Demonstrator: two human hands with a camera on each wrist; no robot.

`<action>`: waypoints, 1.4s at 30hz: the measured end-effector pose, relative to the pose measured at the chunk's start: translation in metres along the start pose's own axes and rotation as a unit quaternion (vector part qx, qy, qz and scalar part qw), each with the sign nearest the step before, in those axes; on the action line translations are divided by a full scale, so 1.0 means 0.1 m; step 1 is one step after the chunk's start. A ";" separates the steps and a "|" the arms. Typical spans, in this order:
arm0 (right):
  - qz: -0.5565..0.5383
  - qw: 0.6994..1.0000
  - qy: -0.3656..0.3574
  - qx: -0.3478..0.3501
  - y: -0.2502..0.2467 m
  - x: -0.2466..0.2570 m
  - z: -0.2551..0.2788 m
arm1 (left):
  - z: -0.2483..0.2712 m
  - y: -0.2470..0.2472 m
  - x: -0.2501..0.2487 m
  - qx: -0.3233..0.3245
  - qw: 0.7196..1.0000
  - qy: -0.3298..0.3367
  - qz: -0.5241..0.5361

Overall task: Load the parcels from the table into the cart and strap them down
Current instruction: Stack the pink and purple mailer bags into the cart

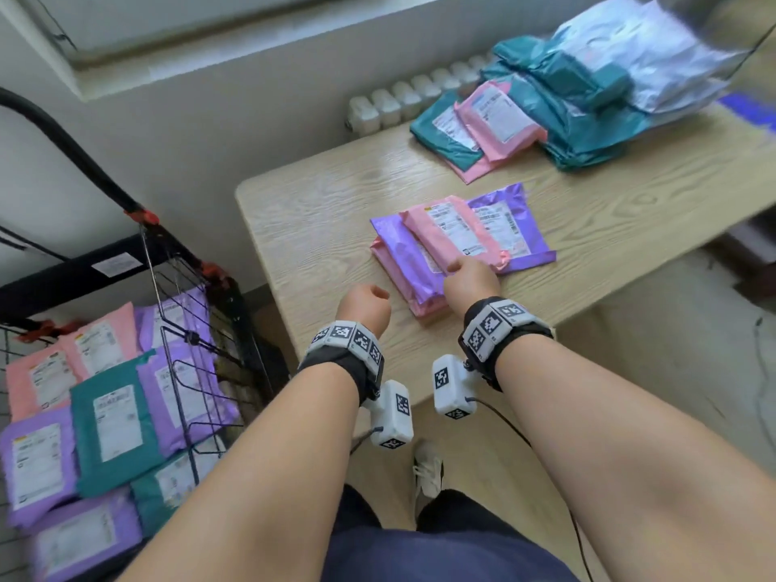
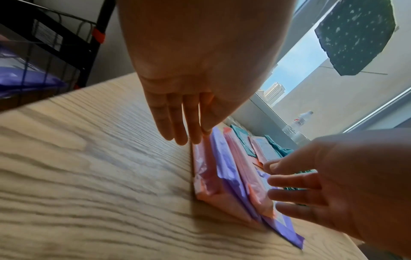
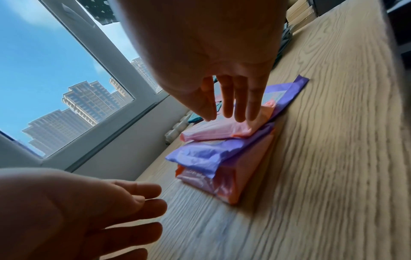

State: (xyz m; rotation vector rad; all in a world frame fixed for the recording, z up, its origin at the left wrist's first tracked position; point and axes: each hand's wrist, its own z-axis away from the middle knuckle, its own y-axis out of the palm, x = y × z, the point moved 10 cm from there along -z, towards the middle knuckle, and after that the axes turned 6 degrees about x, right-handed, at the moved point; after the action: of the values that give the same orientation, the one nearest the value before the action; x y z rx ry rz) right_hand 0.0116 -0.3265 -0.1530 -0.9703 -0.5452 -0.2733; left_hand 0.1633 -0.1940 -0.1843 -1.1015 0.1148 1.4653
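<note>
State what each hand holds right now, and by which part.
Nothing is held. The right hand rests straight fingers on the pink parcel atop the near stack; the left hand hovers open beside it.

Pink-and-purple parcels point(image 1: 457, 241) stacked on table point(image 1: 319, 212)

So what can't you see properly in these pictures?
- Labels on the pink and purple parcels: head view, too small and blurred to read.
- Far teal pile: blurred.
- Cart: cut off at the left edge.
- Both hands' fingers: hidden behind the hands in the head view.
</note>
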 end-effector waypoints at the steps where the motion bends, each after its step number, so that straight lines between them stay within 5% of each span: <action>1: -0.003 1.000 0.003 0.003 -0.05 -0.06 -0.05 | -0.01 0.08 -0.06 -0.001 1.000 0.002 -0.001; 12: -0.042 0.999 0.028 -0.010 -0.49 -0.44 -0.46 | -0.34 0.31 -0.71 -0.039 0.999 0.035 -0.014; 19: -0.002 0.999 0.032 0.040 -0.58 -0.52 -0.86 | -0.53 0.44 -0.84 -0.069 0.998 -0.005 0.002; 31: 0.082 0.982 -0.044 0.165 -0.41 -0.45 -1.71 | -0.69 0.67 -0.77 -0.175 0.967 -0.148 0.113; 42: 0.092 0.974 -0.109 0.177 -0.48 0.02 -1.85 | -0.64 0.60 -0.91 -0.222 0.949 -0.141 0.175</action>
State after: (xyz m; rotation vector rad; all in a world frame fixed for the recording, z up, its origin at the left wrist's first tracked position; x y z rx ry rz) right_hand 0.0495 -0.5079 -0.2006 -0.6989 -0.6733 0.0973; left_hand 0.1316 -0.3164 -0.1891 -1.2561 -0.2472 2.0202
